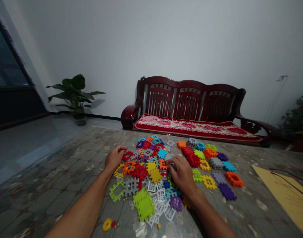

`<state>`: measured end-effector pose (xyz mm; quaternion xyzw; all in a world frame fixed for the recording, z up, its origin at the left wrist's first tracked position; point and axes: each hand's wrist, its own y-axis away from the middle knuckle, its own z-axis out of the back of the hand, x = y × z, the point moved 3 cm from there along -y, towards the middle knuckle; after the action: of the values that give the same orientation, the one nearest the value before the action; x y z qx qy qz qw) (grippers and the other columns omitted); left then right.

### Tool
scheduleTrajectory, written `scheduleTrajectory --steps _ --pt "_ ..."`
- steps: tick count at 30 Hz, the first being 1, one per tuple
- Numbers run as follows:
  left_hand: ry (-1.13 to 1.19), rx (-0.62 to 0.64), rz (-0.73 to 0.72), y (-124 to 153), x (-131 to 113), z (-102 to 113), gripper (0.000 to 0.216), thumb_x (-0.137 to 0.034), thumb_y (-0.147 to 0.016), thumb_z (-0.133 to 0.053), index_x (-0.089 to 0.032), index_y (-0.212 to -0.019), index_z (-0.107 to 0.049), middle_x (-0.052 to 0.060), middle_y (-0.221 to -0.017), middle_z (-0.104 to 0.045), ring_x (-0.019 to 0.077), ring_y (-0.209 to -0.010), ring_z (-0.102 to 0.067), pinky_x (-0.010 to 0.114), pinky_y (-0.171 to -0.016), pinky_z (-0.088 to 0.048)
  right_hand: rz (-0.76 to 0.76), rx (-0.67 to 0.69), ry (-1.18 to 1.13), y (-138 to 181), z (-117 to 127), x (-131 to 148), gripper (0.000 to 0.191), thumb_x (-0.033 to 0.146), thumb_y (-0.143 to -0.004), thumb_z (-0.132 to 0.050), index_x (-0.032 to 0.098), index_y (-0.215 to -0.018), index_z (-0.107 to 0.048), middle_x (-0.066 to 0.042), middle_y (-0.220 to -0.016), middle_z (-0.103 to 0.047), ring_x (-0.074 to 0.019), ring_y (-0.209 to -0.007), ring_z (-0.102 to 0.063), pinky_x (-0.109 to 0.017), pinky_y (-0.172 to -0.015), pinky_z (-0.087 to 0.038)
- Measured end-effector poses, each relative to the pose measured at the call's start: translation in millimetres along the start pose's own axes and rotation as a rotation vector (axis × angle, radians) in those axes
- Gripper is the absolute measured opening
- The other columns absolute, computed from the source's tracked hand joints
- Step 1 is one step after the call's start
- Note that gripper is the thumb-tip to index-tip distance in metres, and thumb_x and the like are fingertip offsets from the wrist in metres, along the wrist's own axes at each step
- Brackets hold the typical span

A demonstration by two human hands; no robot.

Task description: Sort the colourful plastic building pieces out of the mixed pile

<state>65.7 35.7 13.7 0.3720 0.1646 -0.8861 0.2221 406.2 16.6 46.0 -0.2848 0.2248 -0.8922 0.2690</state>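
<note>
A pile of colourful interlocking plastic building tiles lies on the table between my hands. My left hand [115,157] rests at the pile's left edge, fingers loosely bent and holding nothing visible, beside a red frame tile [127,155]. Over the right side of the pile, my right hand [182,172] has its fingers curled round something dark, mostly hidden under them. An orange window tile [163,164] lies just left of those fingertips. Nearer me are yellow tiles [154,172], a lime-green tile [144,205], a grey lattice tile [131,187] and several white window grids [159,203].
Tiles sorted by colour stand in small stacks to the right, including red [193,160] and orange [234,179] ones. A yellow ring [107,224] lies near the front edge. Cardboard [280,195] with a dark cord is at right. A wooden bench [186,99] stands behind the table.
</note>
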Motion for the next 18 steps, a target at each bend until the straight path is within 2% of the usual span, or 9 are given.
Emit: scheduleTrajectory --steps 3,6,8,13,18 --pt "-0.020 0.013 0.014 2 -2 1 0.025 -0.029 -0.082 -0.051 -0.025 -0.094 -0.072 0.001 -0.096 -0.077 0.0187 -0.081 -0.068 0.025 -0.066 -0.044 -0.004 0.106 0.048 0 3 14 0.009 0.021 -0.082 -0.058 0.024 -0.082 -0.066 -0.005 -0.085 -0.062 -0.0221 -0.088 -0.056 -0.032 -0.079 -0.041" --pt "-0.020 0.017 0.023 2 -3 2 0.025 -0.029 -0.082 -0.050 -0.025 -0.094 -0.072 0.001 -0.097 -0.076 0.0189 -0.081 -0.068 0.025 -0.065 -0.044 -0.040 0.220 0.075 1 1 19 0.010 0.021 -0.080 -0.059 0.024 -0.078 -0.068 -0.003 -0.081 -0.061 -0.0203 -0.085 -0.055 -0.030 -0.076 -0.039" --pt "-0.006 0.013 0.021 2 -3 2 0.025 -0.028 -0.082 -0.051 -0.025 -0.094 -0.072 0.001 -0.098 -0.077 0.0187 -0.081 -0.068 0.025 -0.066 -0.044 -0.054 0.280 0.075 1 -1 15 0.014 0.018 -0.078 -0.057 0.024 -0.079 -0.070 -0.003 -0.080 -0.061 -0.0197 -0.084 -0.055 -0.029 -0.075 -0.039" --pt "-0.007 0.013 0.003 0 -1 1 0.026 -0.028 -0.082 -0.050 -0.026 -0.095 -0.072 0.000 -0.098 -0.077 0.0182 -0.081 -0.067 0.025 -0.065 -0.043 -0.026 0.419 -0.033 -3 6 -1 0.040 0.005 -0.062 -0.051 0.027 -0.088 -0.073 -0.001 -0.086 -0.062 -0.0196 -0.090 -0.056 -0.028 -0.079 -0.041" --pt "-0.027 0.016 -0.009 0 0 1 0.027 -0.030 -0.083 -0.048 -0.026 -0.096 -0.072 0.000 -0.096 -0.076 0.0176 -0.079 -0.067 0.025 -0.063 -0.042 0.036 0.503 -0.118 -5 13 -10 0.050 0.001 -0.060 -0.051 0.028 -0.096 -0.073 0.000 -0.091 -0.062 -0.0184 -0.093 -0.057 -0.027 -0.081 -0.042"
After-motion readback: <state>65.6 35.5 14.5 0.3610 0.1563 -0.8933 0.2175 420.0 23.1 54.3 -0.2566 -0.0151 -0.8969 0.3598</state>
